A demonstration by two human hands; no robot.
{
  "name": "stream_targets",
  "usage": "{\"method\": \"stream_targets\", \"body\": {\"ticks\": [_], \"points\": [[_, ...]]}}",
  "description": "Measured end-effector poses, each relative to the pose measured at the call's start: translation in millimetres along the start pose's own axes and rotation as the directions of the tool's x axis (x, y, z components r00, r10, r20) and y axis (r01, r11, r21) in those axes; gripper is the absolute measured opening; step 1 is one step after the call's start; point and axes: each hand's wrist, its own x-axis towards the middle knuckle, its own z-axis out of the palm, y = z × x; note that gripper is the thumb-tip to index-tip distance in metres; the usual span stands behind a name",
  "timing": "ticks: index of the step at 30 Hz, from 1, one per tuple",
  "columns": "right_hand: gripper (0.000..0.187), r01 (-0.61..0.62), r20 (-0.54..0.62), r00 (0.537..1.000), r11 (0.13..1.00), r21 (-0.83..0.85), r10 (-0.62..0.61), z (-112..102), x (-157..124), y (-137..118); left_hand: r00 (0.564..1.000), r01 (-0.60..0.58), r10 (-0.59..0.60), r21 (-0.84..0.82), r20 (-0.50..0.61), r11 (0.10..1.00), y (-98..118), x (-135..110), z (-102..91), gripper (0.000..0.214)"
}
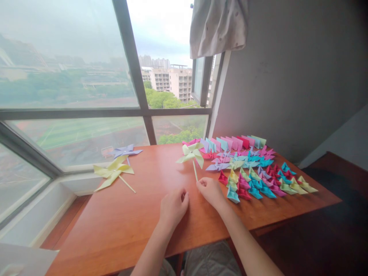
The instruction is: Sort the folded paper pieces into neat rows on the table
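Note:
A pale green paper pinwheel [191,152] stands nearly upright in front of me, its white stick pinched near the lower end by my right hand [210,190]. My left hand [174,207] rests on the table just left of it, fingers curled in toward the thumb, and I see nothing in them. Further left lies a yellow paper pinwheel [112,174] with its stick pointing toward me. Behind that one is a lavender pinwheel [125,151], near the window edge.
On the right of the brown table [115,230] stand rows of folded paper boats [255,184], paper cranes [235,163] and upright folded cards [230,143] in several colours. Behind the table is a window [172,112] with an open pane; a curtain [218,27] hangs at its upper right.

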Motion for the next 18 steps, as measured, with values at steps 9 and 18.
{"method": "stream_targets", "body": {"ticks": [9, 18], "points": [[0.028, -0.063, 0.007, 0.998, 0.996, -0.055, 0.064, -12.1, 19.0, 4.0, 1.000, 0.005, -0.005, 0.005, 0.012, 1.000, 0.1, 0.0, 1.1, 0.022], [0.021, -0.060, -0.021, 0.998, 0.962, -0.268, 0.056, -12.6, 19.8, 5.8, 1.000, 0.007, -0.007, 0.005, 0.027, 1.000, 0.7, 0.1, -1.6, 0.022]]}}
